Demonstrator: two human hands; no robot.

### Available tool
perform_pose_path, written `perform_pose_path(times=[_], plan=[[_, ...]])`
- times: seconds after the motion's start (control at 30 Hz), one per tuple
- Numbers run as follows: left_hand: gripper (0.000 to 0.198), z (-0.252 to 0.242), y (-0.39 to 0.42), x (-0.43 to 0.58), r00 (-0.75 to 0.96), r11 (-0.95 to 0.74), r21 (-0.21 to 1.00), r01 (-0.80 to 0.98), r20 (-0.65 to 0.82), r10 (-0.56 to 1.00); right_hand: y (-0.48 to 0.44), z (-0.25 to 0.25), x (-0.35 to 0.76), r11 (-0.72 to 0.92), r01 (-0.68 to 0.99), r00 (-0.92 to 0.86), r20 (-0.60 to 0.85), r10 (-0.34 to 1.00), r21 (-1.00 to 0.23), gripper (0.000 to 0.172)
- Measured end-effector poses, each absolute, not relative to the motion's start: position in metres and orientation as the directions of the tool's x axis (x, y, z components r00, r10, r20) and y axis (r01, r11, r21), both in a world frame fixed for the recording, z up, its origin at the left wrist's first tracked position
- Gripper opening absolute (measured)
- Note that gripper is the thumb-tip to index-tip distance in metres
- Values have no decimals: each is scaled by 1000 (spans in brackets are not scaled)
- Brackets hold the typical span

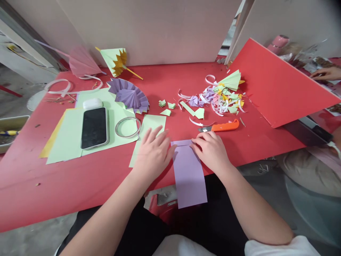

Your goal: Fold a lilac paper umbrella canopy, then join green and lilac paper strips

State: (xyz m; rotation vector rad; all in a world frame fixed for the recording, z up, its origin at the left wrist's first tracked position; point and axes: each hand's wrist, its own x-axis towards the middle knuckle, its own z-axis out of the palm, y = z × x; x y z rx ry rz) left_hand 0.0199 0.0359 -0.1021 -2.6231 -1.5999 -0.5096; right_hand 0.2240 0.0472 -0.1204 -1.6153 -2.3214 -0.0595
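Note:
A purple paper strip (188,174) lies on the red table (66,185) and hangs over its near edge. Its far end is folded over in a narrow band. My left hand (154,151) lies flat with fingers spread, touching the strip's left edge and resting on a light green sheet (149,128). My right hand (210,147) has its fingers pressed together on the folded far end of the strip. An orange utility knife (222,126) lies just beyond my right hand.
A black phone (94,127), a white earbud case (92,103) and a tape ring (128,127) sit on green sheets at left. Folded purple (130,95), pink (83,63) and green-yellow fans (115,61) lie behind. Paper scraps (221,96) pile at right beside a tilted red board (277,85). Another person's hand (326,73) shows far right.

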Motion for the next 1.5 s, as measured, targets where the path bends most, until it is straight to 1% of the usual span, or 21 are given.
perform_pose_path(times=[0.1,0.17,0.23,0.33,0.47,0.57,0.63,0.7,0.77,0.87,1.0,1.07,1.13,1.2,1.33,1.4,1.5], plan=[[44,-109,36,32,592,-616,155,772,179,786,52,-123,223,363,916,-302,298,905,-173,18],[52,-115,33,39,617,-631,157,759,132,775,56,-126,222,364,909,-294,303,906,-205,17],[56,-118,29,41,604,-615,152,774,118,788,59,-130,221,387,888,-313,291,904,-246,20],[54,-119,27,40,571,-584,150,798,123,812,64,-131,219,420,852,-353,248,902,-313,22],[41,-113,28,32,524,-540,197,818,131,841,70,-125,216,361,832,-333,140,932,-421,15],[34,-109,35,26,496,-518,321,793,154,855,74,-118,215,266,799,-290,42,956,-539,9],[34,-104,43,24,450,-467,453,760,152,880,76,-113,215,229,764,-288,-1,958,-603,7],[31,-97,53,23,414,-392,575,718,100,905,78,-107,214,228,725,-317,-22,948,-651,4],[27,-87,63,21,407,-352,622,700,57,912,80,-97,213,229,677,-344,-26,939,-700,4],[29,-67,73,14,383,-316,680,661,56,922,85,-75,208,191,570,-337,-16,941,-799,11],[29,-46,74,-2,268,-184,852,490,54,962,91,-47,197,141,395,-341,-2,940,-908,18],[29,-41,72,-10,213,-129,896,424,39,976,92,-42,191,111,329,-331,-5,944,-938,21],[28,-39,69,-15,164,-94,911,401,30,986,92,-43,185,76,311,-286,-17,958,-947,23],[27,-39,67,-20,114,-71,903,424,24,993,92,-48,180,54,321,-245,-28,969,-946,25],[26,-38,63,-26,64,-53,876,479,26,998,92,-56,176,55,298,-271,-29,962,-953,28],[25,-38,62,-28,67,-64,870,489,36,997,92,-54,176,86,303,-270,1,963,-949,28],[23,-39,60,-28,57,-79,853,515,58,997,89,-47,173,183,297,-261,104,960,-937,24]])
